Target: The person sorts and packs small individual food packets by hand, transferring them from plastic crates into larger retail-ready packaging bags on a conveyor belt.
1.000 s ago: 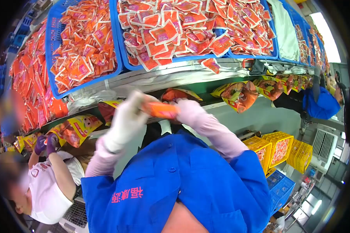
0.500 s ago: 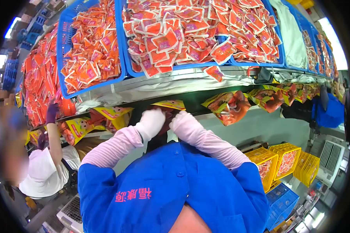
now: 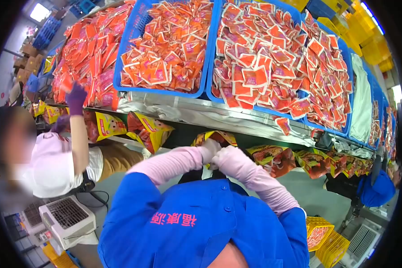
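My left hand, in a white glove, is closed at the near side of a yellow and red printed plastic bag. Right beside it, my gloved right hand is closed on the same bag, its knuckles almost touching the left. The fingertips of both hands are hidden. Most of the bag is covered by the gloves; its printed far edge shows beyond them. To the right, a similar filled bag leans on the line, and another bag stands to the left.
Behind the line stand blue crates heaped with red sachets. A single sachet lies on the metal ledge. At left, a co-worker's purple-gloved hand holds a red sachet. Yellow crates stand at lower right.
My view has swung left, so everything appears further right and lower. My hands have come closer together at the bag. The co-worker's gloved hand has risen with a red sachet.
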{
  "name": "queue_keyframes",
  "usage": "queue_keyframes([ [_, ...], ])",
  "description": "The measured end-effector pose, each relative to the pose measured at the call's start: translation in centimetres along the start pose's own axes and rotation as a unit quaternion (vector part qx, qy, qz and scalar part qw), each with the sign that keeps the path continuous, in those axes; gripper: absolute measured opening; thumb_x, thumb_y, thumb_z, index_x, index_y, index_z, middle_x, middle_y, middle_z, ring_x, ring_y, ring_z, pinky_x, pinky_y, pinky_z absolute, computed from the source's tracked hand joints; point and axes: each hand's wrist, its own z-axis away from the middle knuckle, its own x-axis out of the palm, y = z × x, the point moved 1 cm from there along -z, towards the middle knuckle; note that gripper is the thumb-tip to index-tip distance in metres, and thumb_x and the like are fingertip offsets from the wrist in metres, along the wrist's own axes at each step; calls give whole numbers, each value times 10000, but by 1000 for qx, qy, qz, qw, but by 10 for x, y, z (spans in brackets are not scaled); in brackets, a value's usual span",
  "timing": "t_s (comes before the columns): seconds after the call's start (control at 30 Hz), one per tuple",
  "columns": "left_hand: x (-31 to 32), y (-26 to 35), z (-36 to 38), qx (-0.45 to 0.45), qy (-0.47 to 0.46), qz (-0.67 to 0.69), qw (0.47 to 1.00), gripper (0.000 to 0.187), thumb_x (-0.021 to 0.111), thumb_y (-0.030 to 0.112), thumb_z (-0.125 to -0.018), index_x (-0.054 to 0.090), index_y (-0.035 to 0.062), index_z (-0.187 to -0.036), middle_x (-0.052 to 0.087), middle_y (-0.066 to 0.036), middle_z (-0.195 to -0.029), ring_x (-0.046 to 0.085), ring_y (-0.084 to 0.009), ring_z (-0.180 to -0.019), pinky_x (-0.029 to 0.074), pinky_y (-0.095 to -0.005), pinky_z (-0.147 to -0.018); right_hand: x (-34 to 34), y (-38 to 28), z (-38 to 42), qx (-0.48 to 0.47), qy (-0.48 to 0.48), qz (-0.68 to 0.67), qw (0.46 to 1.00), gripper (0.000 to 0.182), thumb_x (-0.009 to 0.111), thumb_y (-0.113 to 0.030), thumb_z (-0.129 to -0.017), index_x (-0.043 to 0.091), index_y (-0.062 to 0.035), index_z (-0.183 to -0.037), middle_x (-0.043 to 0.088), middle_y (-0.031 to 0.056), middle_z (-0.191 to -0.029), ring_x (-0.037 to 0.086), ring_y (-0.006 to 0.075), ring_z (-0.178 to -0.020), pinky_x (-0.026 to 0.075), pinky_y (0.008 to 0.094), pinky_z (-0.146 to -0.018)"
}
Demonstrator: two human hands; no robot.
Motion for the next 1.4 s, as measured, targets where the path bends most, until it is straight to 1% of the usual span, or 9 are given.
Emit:
queue_keyframes([
  [0.1, 1, -11, 29, -29, 174, 76, 981, 268, 590, 249, -888, 751, 65, -998, 730, -178, -997, 709, -328, -900, 552, -426, -773, -27, 2, 3, 154, 32, -56, 986, 136, 649, -197, -793, 738, -137, -877, 710, 132, -874, 695, 328, -883, 554, 455, -750],
  [0.3, -98, -30, 133, 109, 33, 64, 991, 256, 558, 247, -904, 734, 127, -1045, 719, -148, -969, 697, -328, -929, 549, -423, -809, 8, 217, 125, 562, -81, -27, 823, 385, 724, -354, -822, 711, -59, -1069, 714, 196, -1078, 685, 355, -1005, 540, 448, -882],
  [0.4, -176, -88, 191, 132, 281, 213, 926, 212, 596, 236, -844, 727, 77, -892, 713, -138, -925, 682, -344, -854, 544, -445, -782, 54, 247, 128, 452, 164, -112, 870, 603, 775, -362, -772, 564, -74, -1258, 664, 231, -1175, 644, 393, -1084, 512, 462, -924],
  [0.5, -222, -165, 168, -147, 603, 6, 784, 351, 686, 275, -829, 645, 77, -1116, 680, -186, -936, 663, -373, -881, 538, -479, -779, 67, 248, 102, 538, 184, -72, 819, 386, 655, -238, -864, 577, -75, -1205, 671, 234, -1115, 638, 419, -1053, 505, 483, -909],
  [0.7, -184, -269, 101, -240, 468, 10, 850, 418, 658, 193, -877, 598, 121, -1285, 632, -245, -1182, 656, -418, -1007, 532, -496, -837, -80, 88, 149, 362, 248, -314, 842, 270, 590, -184, -903, 691, -73, -1129, 721, 184, -1029, 676, 376, -1013, 535, 434, -877],
  [0.8, -176, -250, 126, -100, 641, 46, 760, 269, 653, 128, -871, 679, 18, -1115, 699, -170, -999, 683, -309, -920, 530, -425, -788, -66, 40, 137, 244, 120, -303, 913, 260, 635, -158, -880, 718, -49, -1101, 738, 152, -1009, 708, 328, -912, 552, 419, -785],
  [0.97, -184, -23, 203, 134, 338, 487, 794, 242, 582, -79, -815, 699, 9, -1008, 671, -47, -920, 635, -131, -856, 509, -268, -804, 131, 80, 29, 363, -177, -32, 914, 209, 665, -185, -850, 760, -114, -1021, 740, 144, -973, 721, 290, -861, 571, 429, -775],
  [1.13, -117, 75, 161, 261, 284, 274, 881, 172, 645, -16, -803, 652, 29, -969, 675, -133, -949, 670, -309, -855, 538, -365, -745, 152, 56, 36, 239, -204, -313, 896, 411, 707, -474, -795, 740, -187, -1087, 714, 75, -1185, 691, 261, -1018, 534, 358, -868],
  [1.4, -58, 86, 79, 97, 133, -147, 975, 168, 620, 167, -853, 722, 91, -962, 723, -132, -961, 733, -290, -837, 573, -396, -656, 79, 4, 65, 109, 2, 118, 987, 105, 634, -148, -788, 730, -151, -828, 693, 57, -729, 689, 229, -731, 513, 366, -682],
])
